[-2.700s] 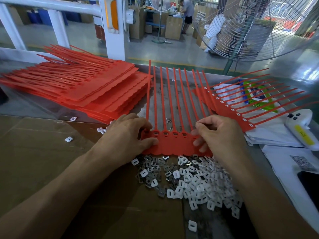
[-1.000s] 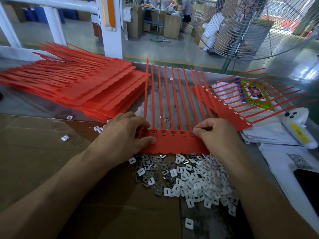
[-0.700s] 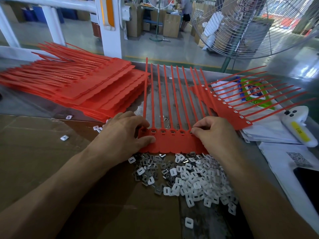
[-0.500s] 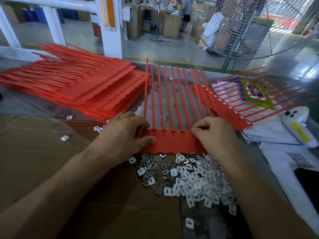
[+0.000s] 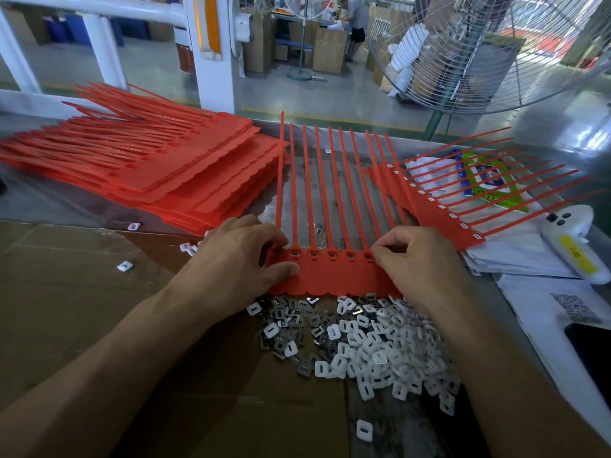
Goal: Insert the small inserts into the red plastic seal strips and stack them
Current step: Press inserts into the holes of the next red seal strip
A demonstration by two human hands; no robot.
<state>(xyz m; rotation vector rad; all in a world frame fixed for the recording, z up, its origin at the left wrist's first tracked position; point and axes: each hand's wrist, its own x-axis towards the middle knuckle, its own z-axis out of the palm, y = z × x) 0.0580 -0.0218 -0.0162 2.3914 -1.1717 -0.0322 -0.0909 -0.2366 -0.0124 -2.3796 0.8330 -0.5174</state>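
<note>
Two bare hands work one red plastic seal strip sheet (image 5: pixel 334 274) lying flat on the desk (image 5: pixel 330 193): the left hand (image 5: pixel 238 262) pinches its left end, while the right hand (image 5: pixel 416 259) pinches at a slot near the right end, any insert there hidden. Just below lies a large pile of small white and grey inserts (image 5: pixel 360 338), so much seems left. One fitted sheet (image 5: pixel 439 219) lies right; the tall red stack (image 5: pixel 148 170) at left looks unfilled
</note>
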